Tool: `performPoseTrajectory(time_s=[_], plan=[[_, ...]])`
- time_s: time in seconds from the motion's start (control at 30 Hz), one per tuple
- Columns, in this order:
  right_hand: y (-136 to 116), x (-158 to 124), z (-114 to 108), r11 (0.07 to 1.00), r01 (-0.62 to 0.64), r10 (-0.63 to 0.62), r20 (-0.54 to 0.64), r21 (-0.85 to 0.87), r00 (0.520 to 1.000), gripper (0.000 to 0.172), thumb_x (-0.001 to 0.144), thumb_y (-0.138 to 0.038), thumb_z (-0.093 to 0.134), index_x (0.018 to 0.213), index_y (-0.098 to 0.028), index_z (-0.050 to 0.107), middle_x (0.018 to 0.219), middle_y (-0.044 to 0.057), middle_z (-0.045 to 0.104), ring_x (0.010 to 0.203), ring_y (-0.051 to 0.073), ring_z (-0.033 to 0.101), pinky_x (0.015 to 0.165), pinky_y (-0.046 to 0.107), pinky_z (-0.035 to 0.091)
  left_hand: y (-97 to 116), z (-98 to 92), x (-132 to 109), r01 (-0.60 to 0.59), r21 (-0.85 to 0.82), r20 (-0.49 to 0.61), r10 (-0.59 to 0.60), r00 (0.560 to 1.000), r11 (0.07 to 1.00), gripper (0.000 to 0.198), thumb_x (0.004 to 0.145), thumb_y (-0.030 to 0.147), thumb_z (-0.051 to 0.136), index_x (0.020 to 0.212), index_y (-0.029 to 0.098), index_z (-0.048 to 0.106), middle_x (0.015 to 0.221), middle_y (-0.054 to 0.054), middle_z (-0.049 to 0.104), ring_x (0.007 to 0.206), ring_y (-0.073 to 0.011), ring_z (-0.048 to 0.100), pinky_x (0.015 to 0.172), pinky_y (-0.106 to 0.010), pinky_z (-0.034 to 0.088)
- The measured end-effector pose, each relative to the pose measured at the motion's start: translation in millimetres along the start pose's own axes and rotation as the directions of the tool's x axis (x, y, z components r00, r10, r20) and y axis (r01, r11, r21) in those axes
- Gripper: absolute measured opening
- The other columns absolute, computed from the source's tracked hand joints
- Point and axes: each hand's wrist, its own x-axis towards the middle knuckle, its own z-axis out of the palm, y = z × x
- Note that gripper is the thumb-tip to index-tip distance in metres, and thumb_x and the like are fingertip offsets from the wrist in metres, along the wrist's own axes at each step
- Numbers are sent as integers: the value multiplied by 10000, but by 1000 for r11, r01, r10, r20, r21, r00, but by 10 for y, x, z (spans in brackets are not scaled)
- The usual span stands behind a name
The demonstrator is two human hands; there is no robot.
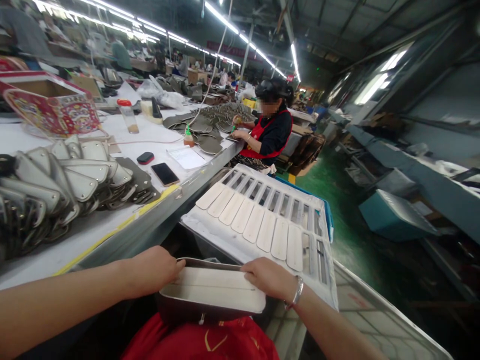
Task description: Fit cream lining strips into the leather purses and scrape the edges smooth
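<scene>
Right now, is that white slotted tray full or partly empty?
Partly empty: on the slotted tray, white strips fill the near row, but the far slots show dark gaps.

A factory floor is shown, most likely a leather-goods or bag workshop. A long counter (123, 225) is stacked with grey cut pieces (60, 185), and a white slotted board (262, 220) is laid with pale strips. Rows of strip lights (240, 30) are hung overhead, a green floor (337, 185) is seen, and a seated co-worker (268, 130) is occupied further along the line.
</scene>
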Motion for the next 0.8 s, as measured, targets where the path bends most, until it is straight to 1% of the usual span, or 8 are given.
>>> performPoseTrajectory(time_s=[0.13, 0.23, 0.3, 0.43, 0.53, 0.6, 0.7, 0.8], plan=[[3, 19, 34, 997, -38, 38, -4, -71, 999, 229, 828, -215, 442, 798, -176, 666, 806, 76, 673, 802, 210, 613, 643, 269, 382, 132, -39, 85, 46, 69, 63, -50, 997, 997, 486, 738, -39, 455, 1188, 112, 561, 831, -152, 700, 722, -294, 671, 615, -389, 530], [-1, 39, 71, 994, -76, 77, 4, -76, 997, 245, 817, -213, 443, 815, -156, 681, 824, 115, 677, 834, 253, 619, 687, 312, 415, 306, -65, 195, 83, 138, 39, -89, 995, 987, 399, 745, -54, 401, 1019, 82, 658, 854, -175, 672, 725, -316, 647, 553, -414, 522], [-9, 51, 87, 993, -105, 106, 14, -52, 994, 247, 808, -214, 451, 828, -142, 686, 846, 137, 676, 862, 280, 618, 715, 341, 429, 454, -52, 276, 33, 152, -11, -31, 999, 988, 338, 736, -38, 418, 901, 76, 689, 905, -180, 641, 776, -322, 620, 556, -413, 518], [11, 76, 81, 988, -149, 146, 50, 52, 988, 205, 776, -187, 489, 810, -113, 677, 877, 156, 665, 938, 307, 597, 807, 382, 428, 727, 34, 447, -229, -117, -120, 215, 969, 966, 428, 823, 133, 474, 1244, 185, 532, 1054, -128, 619, 912, -272, 600, 786, -399, 512], [110, 48, 84, 953, -195, 173, 114, 231, 978, 200, 811, -225, 484, 776, -120, 652, 773, 102, 658, 855, 254, 626, 768, 332, 463, 812, 72, 556, -331, -316, -212, 274, 938, 889, 557, 867, 418, 460, 1383, 249, 340, 1291, -114, 499, 1084, -278, 546, 937, -392, 451], [215, -21, 131, 875, -258, 205, 169, 410, 964, 210, 848, -270, 467, 830, -130, 623, 721, 55, 640, 741, 199, 642, 679, 278, 493, 814, 64, 596, -353, -360, -218, 290, 932, 864, 596, 819, 484, 513, 1355, 258, 387, 1312, -98, 477, 1109, -291, 531, 963, -399, 436], [392, -182, 292, 720, -345, 264, 222, 602, 939, 214, 882, -225, 386, 1043, -145, 503, 765, 31, 631, 667, 148, 649, 575, 238, 513, 802, 36, 618, -331, -377, -189, 278, 942, 865, 543, 786, 352, 577, 1308, 286, 440, 1270, -63, 511, 1085, -270, 547, 969, -397, 436], [545, -331, 515, 454, -439, 329, 312, 775, 891, 255, 867, -186, 379, 1121, -167, 379, 704, -4, 608, 544, 111, 626, 479, 204, 500, 799, 36, 628, -345, -383, -181, 296, 938, 857, 475, 814, 261, 527, 1282, 292, 461, 1277, -48, 521, 1149, -258, 509, 1022, -408, 390]])
